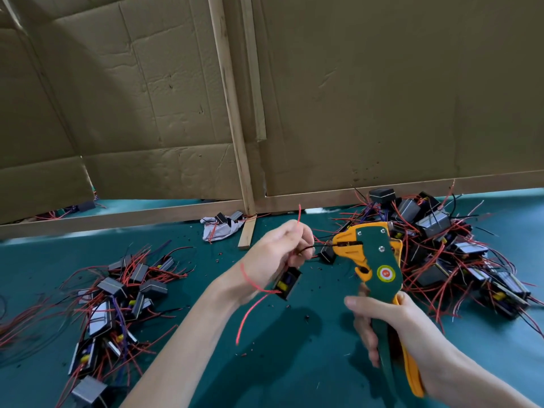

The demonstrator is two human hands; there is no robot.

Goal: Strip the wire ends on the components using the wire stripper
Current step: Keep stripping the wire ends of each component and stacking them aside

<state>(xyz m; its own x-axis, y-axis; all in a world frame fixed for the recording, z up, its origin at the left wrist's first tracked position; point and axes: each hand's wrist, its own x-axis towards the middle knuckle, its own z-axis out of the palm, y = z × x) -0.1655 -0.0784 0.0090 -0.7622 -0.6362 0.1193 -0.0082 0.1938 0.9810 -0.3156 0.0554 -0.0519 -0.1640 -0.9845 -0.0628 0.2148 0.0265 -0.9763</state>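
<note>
One wire stripper [374, 260], green and orange, upright above the bench [294, 372]; right hand [391, 328] wrapped round its handles. Left of the stripper: left hand [276, 248] pinching a black wire [319, 246] whose end sits in the stripper's head; component [287, 282] dangling beneath that hand. Behind the stripper: large component pile [441, 245]. Far left of it: smaller pile [117, 295].
</note>
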